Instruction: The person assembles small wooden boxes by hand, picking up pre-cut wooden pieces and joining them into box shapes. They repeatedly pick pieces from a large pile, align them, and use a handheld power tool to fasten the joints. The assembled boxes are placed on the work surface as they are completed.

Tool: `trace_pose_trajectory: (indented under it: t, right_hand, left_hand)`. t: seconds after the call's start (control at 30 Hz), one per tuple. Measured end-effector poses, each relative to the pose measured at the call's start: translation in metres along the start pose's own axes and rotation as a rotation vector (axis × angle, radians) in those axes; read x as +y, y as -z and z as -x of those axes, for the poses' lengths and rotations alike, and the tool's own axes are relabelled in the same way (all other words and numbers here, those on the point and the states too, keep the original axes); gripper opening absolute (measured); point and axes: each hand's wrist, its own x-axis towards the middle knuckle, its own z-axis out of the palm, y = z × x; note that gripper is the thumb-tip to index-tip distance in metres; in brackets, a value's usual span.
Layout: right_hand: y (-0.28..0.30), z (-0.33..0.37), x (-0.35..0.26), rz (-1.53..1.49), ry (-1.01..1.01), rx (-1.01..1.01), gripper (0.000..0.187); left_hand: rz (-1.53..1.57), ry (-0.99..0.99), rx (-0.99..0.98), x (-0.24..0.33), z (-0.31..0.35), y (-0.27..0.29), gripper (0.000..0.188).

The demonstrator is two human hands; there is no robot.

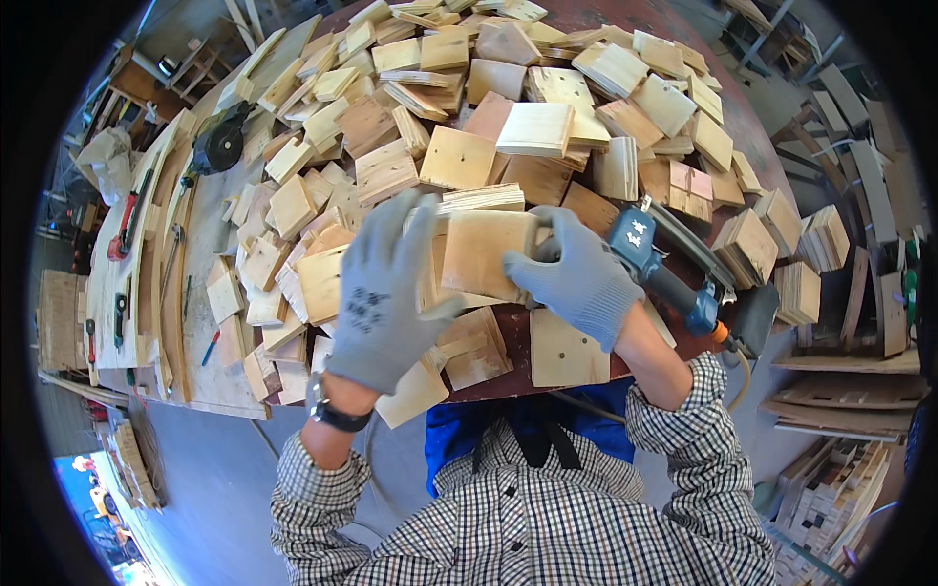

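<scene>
Both of my hands wear grey knit gloves. My right hand [578, 278] grips a square plywood block [484, 256] by its right edge, with the thumb on the near face. To the left of that block, my left hand [381, 298] is open, its fingers stretched out and its thumb apart, over other blocks. A stack of thin plywood pieces [481, 199] lies just beyond the held block. Right beside my right hand rests a blue pneumatic nail gun [653, 264] with an orange hose fitting. Below my hands, a pale block with dark holes [570, 350] lies at the table's near edge.
A large heap of wooden blocks [459, 156] covers the dark red table [757, 186]. On the left, a wooden board [210, 366] carries a black tape reel [223, 137], a red-handled tool [123, 227] and a blue pen [211, 348]. Several stacked blocks [747, 244] stand at the right edge.
</scene>
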Motion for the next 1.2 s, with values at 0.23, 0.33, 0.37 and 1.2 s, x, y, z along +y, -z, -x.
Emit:
trace_pose_trajectory:
  t: [0.23, 0.33, 0.37, 1.2]
  right_hand:
    - [0.002, -0.006, -0.005, 0.053, -0.001, -0.138, 0.078]
    - [0.005, -0.011, -0.004, 0.166, -0.049, -0.197, 0.079]
    - [0.004, -0.010, -0.007, 0.174, -0.053, -0.187, 0.079]
    - [-0.032, -0.015, -0.026, 1.288, 0.122, -0.321, 0.082]
  left_hand:
    - [-0.008, 0.140, -0.136, -0.018, 0.067, 0.038, 0.082]
    - [-0.060, 0.180, -0.217, -0.001, 0.094, 0.044, 0.093]
    - [-0.075, 0.205, -0.228, 0.005, 0.101, 0.044, 0.094]
    - [0.063, 0.221, -0.108, 0.009, 0.127, 0.018, 0.106]
